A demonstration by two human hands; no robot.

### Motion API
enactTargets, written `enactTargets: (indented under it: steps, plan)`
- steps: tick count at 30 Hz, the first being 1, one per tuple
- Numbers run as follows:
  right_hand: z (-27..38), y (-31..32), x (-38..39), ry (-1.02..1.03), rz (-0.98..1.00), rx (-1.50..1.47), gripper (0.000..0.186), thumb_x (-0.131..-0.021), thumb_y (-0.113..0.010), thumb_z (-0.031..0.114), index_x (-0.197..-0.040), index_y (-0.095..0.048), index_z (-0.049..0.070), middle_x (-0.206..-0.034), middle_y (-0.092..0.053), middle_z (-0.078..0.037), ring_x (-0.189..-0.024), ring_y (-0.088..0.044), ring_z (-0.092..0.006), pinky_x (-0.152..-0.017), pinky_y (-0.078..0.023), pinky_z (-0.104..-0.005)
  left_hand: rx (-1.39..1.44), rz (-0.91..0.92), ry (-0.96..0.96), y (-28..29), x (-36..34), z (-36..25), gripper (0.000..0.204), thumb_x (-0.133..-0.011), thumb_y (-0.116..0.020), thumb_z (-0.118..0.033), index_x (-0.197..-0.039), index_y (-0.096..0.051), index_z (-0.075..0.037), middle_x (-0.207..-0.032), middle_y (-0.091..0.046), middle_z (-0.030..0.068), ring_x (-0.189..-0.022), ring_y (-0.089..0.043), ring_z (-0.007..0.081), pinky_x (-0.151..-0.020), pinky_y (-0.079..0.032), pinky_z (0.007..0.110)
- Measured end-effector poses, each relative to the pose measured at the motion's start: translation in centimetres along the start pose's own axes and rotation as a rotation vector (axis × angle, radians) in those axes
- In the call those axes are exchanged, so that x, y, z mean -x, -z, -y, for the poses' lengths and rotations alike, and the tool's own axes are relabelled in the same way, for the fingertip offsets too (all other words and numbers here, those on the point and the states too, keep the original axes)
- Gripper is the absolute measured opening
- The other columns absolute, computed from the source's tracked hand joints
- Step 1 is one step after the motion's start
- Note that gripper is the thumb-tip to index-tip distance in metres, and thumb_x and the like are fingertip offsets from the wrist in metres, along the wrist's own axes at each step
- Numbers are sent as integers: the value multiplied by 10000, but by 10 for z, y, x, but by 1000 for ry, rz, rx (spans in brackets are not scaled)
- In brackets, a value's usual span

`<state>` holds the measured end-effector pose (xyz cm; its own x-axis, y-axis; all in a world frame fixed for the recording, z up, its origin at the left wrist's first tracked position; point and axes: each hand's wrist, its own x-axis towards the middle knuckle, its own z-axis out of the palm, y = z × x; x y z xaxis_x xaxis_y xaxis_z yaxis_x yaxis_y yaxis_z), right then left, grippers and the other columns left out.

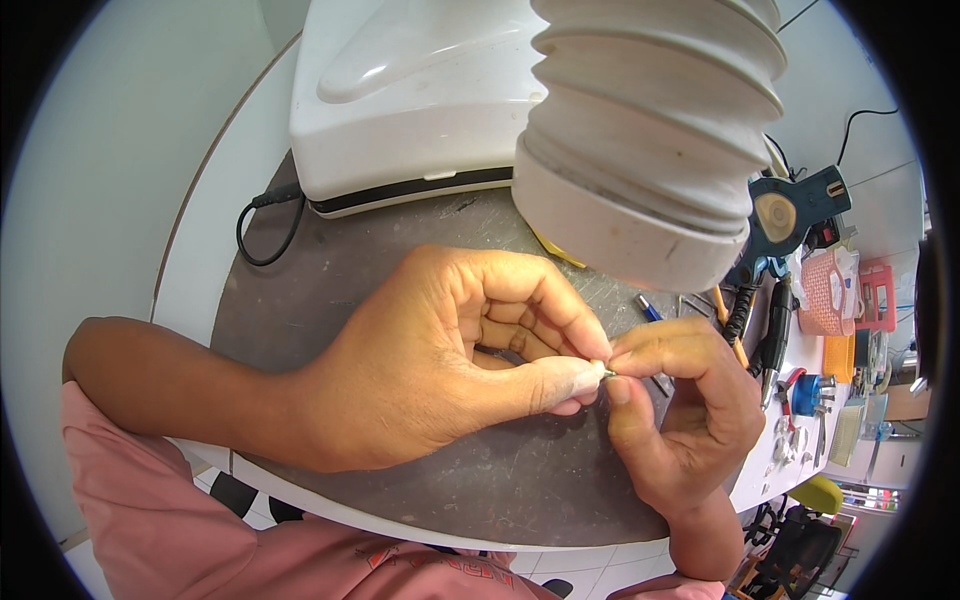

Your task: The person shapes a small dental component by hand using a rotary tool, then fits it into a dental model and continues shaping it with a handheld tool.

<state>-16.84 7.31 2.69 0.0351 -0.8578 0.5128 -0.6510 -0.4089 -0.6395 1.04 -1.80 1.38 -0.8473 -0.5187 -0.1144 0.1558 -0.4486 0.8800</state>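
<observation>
My left hand [430, 370] reaches in from the left, its thumb and forefinger pinched together above the grey work mat [340, 265]. My right hand [690, 430] comes from the lower right, also pinching, and its thumb and forefinger meet the left fingertips. Between the two pinches shows a tiny dull, metallic-looking piece [609, 374], mostly hidden by the fingers and too small to name. Something whitish covers the tip of my left thumb, like tape or powder. The other left fingers curl behind it.
A white ribbed extraction hose [650, 120] hangs just above my hands. Behind is a white machine [420, 120] with a black cable [275, 258]. At right are a blue-handled tool [650, 308], a black handpiece [776, 330], a dark teal holder [785, 220] and a pink basket [828, 290].
</observation>
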Motion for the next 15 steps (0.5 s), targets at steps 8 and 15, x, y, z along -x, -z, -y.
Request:
enactTargets:
  steps: [8, 15]
  plan:
    - [0, 1, 0, -15, 12, 2, 126, -696, -689, -47, -805, -640, -7, -767, -668, -118, -669, -640, -201, -617, -500, -272, -32, 12, 4, 1, -1, 0, 176, -851, -637, 35, -1019, -599, 66, -968, -645, 168, -911, -661, 199, -809, -576, 291]
    - [0, 0, 0, -17, -8, -5, 121, -697, -689, -47, -800, -642, -6, -764, -670, -115, -669, -640, -201, -621, -497, -271, -4, -2, 8, 1, -1, 0, 180, -853, -635, 33, -1025, -596, 68, -973, -641, 167, -911, -661, 200, -810, -579, 296]
